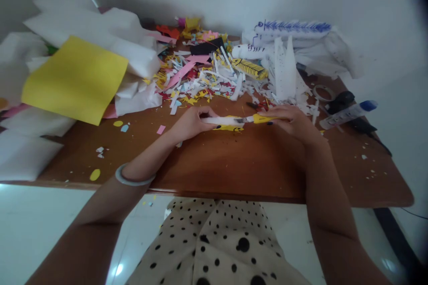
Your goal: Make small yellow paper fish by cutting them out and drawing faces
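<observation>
My left hand (194,124) grips one end of a white foam strip (222,120) with a yellow face that bears black marks (230,128). The strip is held on edge, low over the brown table. In my right hand (290,121) is a yellow utility knife (262,119), its fingers wrapped round the handle. The knife's blade points left and meets the right end of the foam strip. How deep the blade sits in the foam I cannot tell.
A heap of paper and foam scraps (200,75) covers the back of the wooden table (214,173). White foam pieces (100,31) and a yellow sheet (75,80) are piled at left. A glue bottle (347,115) and a tape roll (323,93) lie at right.
</observation>
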`<state>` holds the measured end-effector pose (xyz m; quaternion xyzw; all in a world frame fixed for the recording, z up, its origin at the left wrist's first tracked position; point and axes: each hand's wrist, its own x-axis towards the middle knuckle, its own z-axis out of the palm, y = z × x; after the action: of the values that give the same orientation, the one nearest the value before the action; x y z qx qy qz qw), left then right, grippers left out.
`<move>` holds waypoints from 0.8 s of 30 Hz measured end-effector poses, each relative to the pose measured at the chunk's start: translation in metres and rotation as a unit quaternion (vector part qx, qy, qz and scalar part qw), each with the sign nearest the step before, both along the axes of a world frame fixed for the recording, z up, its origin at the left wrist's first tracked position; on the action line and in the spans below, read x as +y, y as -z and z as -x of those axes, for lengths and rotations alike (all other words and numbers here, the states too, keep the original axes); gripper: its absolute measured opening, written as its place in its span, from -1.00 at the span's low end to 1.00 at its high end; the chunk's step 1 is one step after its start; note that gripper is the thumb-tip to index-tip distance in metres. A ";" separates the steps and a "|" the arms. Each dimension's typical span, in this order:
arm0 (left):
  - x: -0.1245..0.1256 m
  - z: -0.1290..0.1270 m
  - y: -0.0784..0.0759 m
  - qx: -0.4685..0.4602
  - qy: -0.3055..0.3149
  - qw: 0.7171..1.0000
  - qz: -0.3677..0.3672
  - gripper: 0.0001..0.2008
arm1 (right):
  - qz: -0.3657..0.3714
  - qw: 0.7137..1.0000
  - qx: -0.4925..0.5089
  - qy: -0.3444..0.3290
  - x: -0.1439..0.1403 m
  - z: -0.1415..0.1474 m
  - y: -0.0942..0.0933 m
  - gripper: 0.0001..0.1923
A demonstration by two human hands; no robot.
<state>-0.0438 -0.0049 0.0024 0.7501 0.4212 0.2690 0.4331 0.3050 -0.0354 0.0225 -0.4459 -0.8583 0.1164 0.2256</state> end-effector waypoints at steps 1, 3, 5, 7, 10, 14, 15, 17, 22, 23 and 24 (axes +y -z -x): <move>0.000 0.000 0.000 -0.004 0.003 1.000 0.001 -0.77 | 0.000 1.000 -0.001 0.004 0.000 -0.001 0.000 -0.66; 0.001 0.000 0.001 -0.007 0.004 1.000 -0.002 -0.77 | 0.000 1.000 0.006 0.003 -0.001 -0.001 0.000 -0.67; 0.001 0.000 0.001 -0.005 0.000 1.000 -0.006 -0.77 | 0.006 1.000 0.013 -0.013 -0.001 0.002 0.000 -0.68; 0.000 -0.001 0.001 -0.004 -0.003 1.000 -0.006 -0.77 | 0.006 1.000 0.012 -0.018 -0.002 0.008 0.000 -0.67; 0.000 -0.001 0.001 -0.007 -0.007 1.000 0.001 -0.75 | -0.014 1.000 0.011 0.004 -0.003 0.018 0.001 -0.67; -0.002 -0.002 0.000 -0.004 -0.006 1.000 0.005 -0.74 | -0.011 1.000 0.006 0.005 -0.003 0.026 0.003 -0.68; -0.002 -0.003 -0.001 -0.006 -0.007 1.000 0.006 -0.75 | -0.006 1.000 0.002 0.005 -0.002 0.026 0.003 -0.68; -0.003 -0.003 -0.002 -0.011 -0.010 1.000 0.008 -0.75 | -0.001 1.000 -0.001 0.010 -0.002 0.024 0.003 -0.67; -0.003 -0.004 -0.003 -0.017 -0.012 1.000 0.010 -0.73 | 0.024 0.999 0.035 -0.010 -0.003 0.018 0.000 -0.65; -0.003 -0.004 -0.003 -0.018 -0.012 1.000 0.008 -0.74 | 0.027 0.999 0.040 -0.011 -0.004 0.019 -0.001 -0.65; -0.003 -0.004 -0.003 -0.018 -0.013 1.000 0.007 -0.75 | 0.027 0.999 0.039 -0.008 -0.005 0.022 -0.001 -0.64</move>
<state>-0.0395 -0.0083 0.0050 0.7365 0.4249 0.2853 0.4424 0.2833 -0.0407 0.0238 -0.4398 -0.8491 0.1586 0.2460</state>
